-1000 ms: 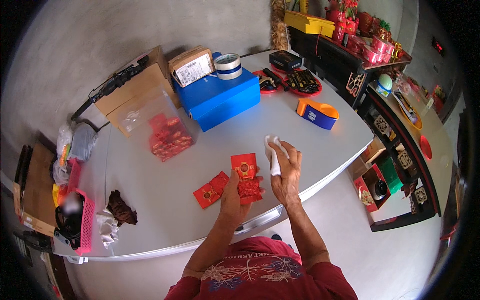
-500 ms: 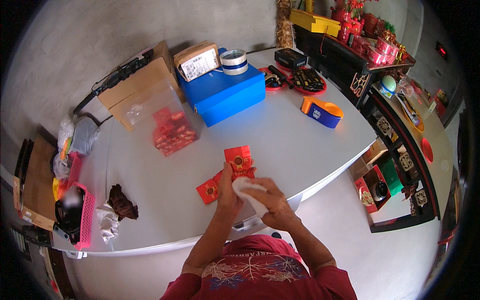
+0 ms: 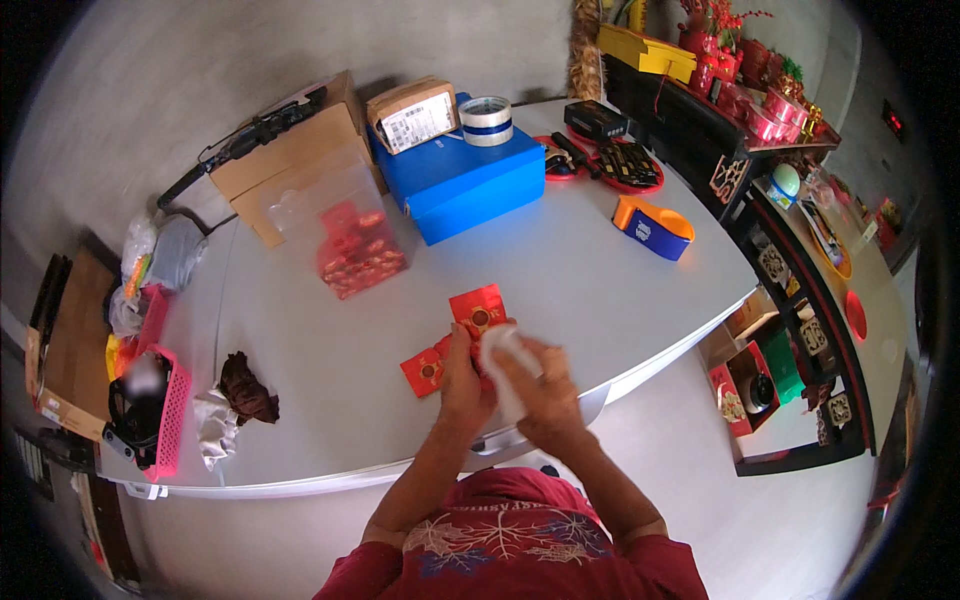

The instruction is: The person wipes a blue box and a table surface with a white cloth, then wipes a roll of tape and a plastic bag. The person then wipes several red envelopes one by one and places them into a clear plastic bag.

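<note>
My left hand [image 3: 465,388] is closed around a red packet [image 3: 478,304] with a round gold emblem, whose top sticks out beyond the fingers. Against that packet my right hand [image 3: 548,398] presses a folded white cloth [image 3: 510,352], gripped in its fingers and slightly smeared by motion. A second red packet [image 3: 424,372] juts out to the left of my left hand; whether it is joined to the held one is hidden. Farther off to the left, a clear plastic tub [image 3: 297,207] contains several red packets.
At the table's back sits a blue box [image 3: 470,190] bearing a small parcel [image 3: 415,115] and a tape roll [image 3: 487,122]. An orange-and-blue band [image 3: 655,230] lies to the right. A pink basket [image 3: 172,420] and crumpled brown wrapper [image 3: 247,388] are at left.
My right hand has shifted a little right and up with the white cloth, turning over the packet. The whole scene has slid slightly as the view turned. My left hand keeps its hold.
</note>
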The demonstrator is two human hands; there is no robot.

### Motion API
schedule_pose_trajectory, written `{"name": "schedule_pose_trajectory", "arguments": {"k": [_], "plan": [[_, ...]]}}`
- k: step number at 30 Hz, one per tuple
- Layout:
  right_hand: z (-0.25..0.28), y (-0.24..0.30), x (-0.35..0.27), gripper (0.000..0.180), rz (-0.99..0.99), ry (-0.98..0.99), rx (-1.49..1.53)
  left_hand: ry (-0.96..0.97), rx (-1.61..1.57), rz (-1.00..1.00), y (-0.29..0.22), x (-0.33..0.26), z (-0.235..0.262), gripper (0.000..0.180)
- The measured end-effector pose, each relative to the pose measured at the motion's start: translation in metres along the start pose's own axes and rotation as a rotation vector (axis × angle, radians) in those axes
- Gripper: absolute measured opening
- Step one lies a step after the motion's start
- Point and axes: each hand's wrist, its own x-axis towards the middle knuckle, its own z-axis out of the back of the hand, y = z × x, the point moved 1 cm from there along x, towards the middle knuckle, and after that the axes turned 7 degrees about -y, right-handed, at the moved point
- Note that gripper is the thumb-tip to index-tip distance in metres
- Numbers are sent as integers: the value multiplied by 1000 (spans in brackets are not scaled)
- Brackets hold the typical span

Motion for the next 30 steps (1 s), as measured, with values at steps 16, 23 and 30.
{"name": "schedule_pose_trajectory", "arguments": {"k": [16, 23, 30], "plan": [[11, -10, 10, 58, 36, 109, -119, -85, 311, -251, 15, -7, 16, 31], [7, -39, -7, 52, -256, 109, 127, -231, 603, -656, 4, -22, -14, 18], [-2, -45, -16, 32, -490, 18, 448, -234, 623, -589, 20, -7, 8, 21]]}}
